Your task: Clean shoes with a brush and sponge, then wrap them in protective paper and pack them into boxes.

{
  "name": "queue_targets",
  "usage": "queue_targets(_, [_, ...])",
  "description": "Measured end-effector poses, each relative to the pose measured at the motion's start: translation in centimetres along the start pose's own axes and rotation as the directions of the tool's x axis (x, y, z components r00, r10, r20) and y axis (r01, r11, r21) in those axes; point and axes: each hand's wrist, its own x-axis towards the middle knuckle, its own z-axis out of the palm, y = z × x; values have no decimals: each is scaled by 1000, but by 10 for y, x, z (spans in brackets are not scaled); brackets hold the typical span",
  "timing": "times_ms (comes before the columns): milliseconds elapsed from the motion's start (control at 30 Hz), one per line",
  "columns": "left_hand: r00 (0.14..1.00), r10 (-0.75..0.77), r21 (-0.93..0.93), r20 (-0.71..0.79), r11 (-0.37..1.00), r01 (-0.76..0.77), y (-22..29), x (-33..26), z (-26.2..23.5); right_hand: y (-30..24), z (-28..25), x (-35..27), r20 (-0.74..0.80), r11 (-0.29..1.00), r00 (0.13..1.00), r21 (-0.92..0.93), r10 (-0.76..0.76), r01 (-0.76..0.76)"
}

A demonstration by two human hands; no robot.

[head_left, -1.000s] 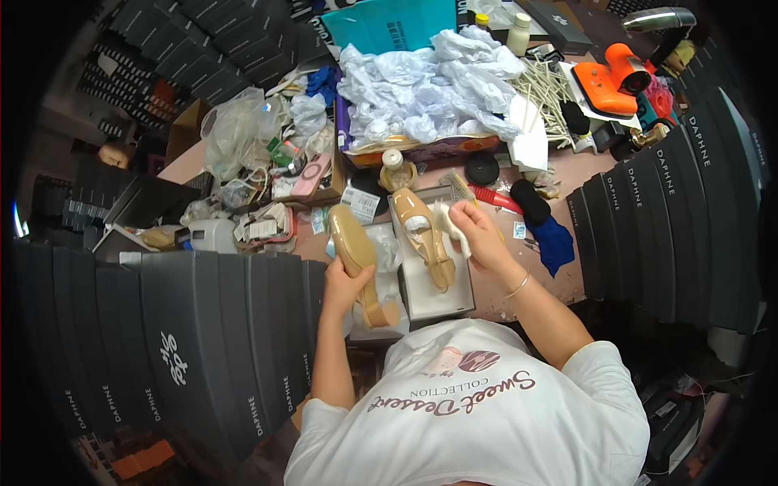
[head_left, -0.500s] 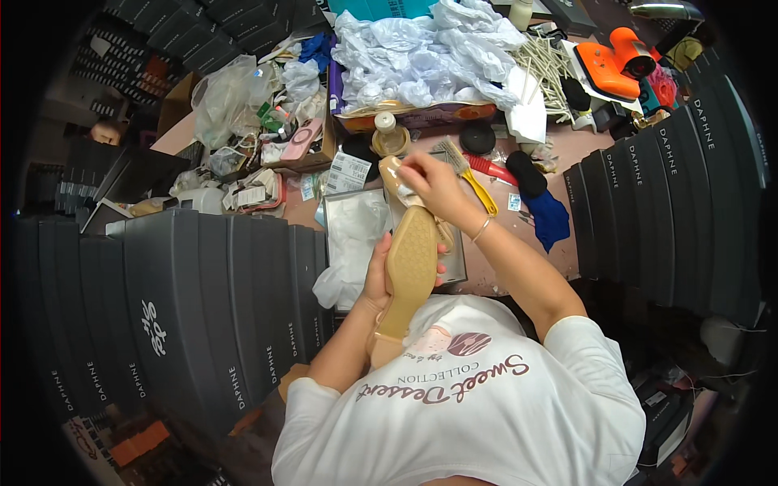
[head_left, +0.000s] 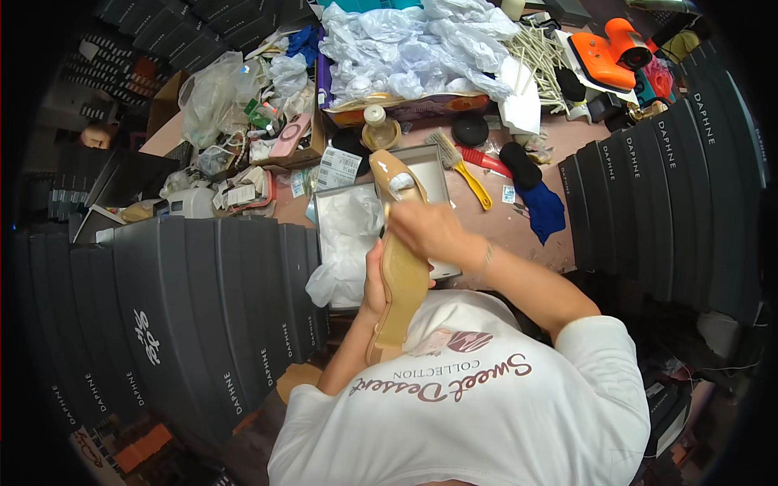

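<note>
A tan pointed-toe shoe (head_left: 399,279) is held sole-up over an open grey shoebox (head_left: 438,166) lined with white tissue paper (head_left: 350,235). My left hand (head_left: 374,285) grips the shoe from the left side near its middle. My right hand (head_left: 431,230) lies on top of the sole near the toe, fingers curled against it; a small white patch shows at the toe. Whether a second shoe lies in the box is hidden.
Stacks of dark grey shoeboxes (head_left: 203,308) stand at the left and at the right (head_left: 673,194). Behind the box lie a yellow-handled brush (head_left: 459,166), a glue bottle (head_left: 375,121), a blue cloth (head_left: 543,209), crumpled plastic bags (head_left: 413,49) and an orange tool (head_left: 604,57).
A second ago my left hand held the shoe upright left of the box while my right hand reached into it. The shoe has been turned sole-up, and my right hand has come onto its sole.
</note>
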Motion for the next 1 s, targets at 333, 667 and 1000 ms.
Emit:
queue_targets(333, [922,186,64,-339,983,-175,-5,-2,10,-4,-3,20,13,992,1000,-123,-2,4])
queue_targets(667, [993,44,-66,-110,997,-51,-1,-1,9,-21,-17,-42,50,948,947,-26,-317,318])
queue_targets(1000, [999,49,-152,23,987,-45,-5,-2,3,4,-5,-6,-63,998,996,-14,-66,65])
